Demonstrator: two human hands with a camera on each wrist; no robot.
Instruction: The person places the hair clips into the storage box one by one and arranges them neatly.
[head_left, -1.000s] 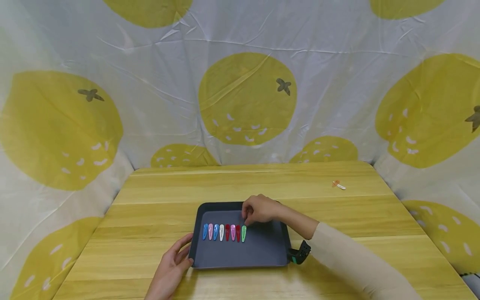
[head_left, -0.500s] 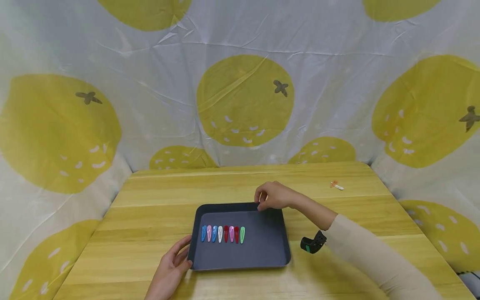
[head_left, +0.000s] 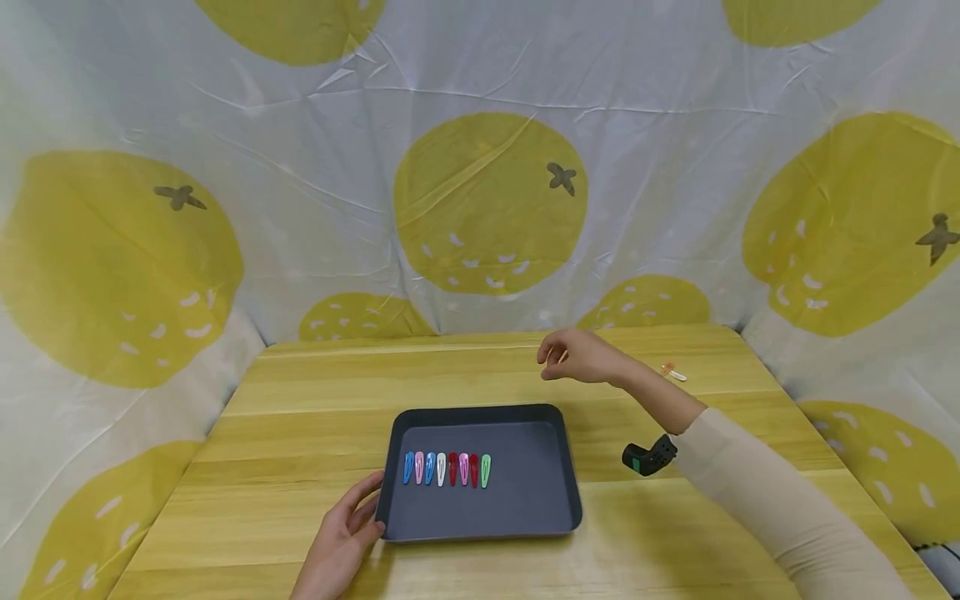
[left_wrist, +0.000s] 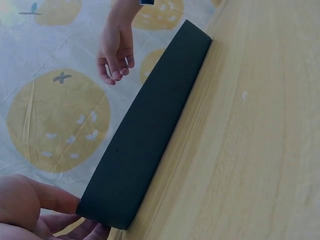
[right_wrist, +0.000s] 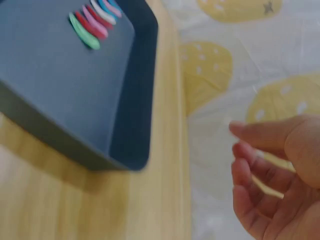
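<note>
A dark grey baking tray (head_left: 525,500) lies on the table. Snap hair clips form a row across its left half: blue, pink, blue, white (head_left: 441,469), red, pink, red and green (head_left: 486,472). My left hand (head_left: 345,533) holds the tray's near left corner; the left wrist view shows the thumb at the rim (left_wrist: 80,205) and the other fingers behind the corner. My right hand (head_left: 583,357) hovers past the tray's far right corner, fingers loosely bent. In the right wrist view, nothing sits between its thumb and fingertips (right_wrist: 240,172).
Toward the far right of the wooden table (head_left: 300,392) lie small orange and white pieces (head_left: 672,372), close to my right forearm in the head view. A black wrist camera mount (head_left: 648,456) hangs below the right sleeve. A fruit-print cloth (head_left: 315,208) hangs behind the table.
My right hand has left the green clip, passing over the tray's far rim and rising up and right beyond it. My left hand stays at the tray's corner; the clip row is unchanged.
</note>
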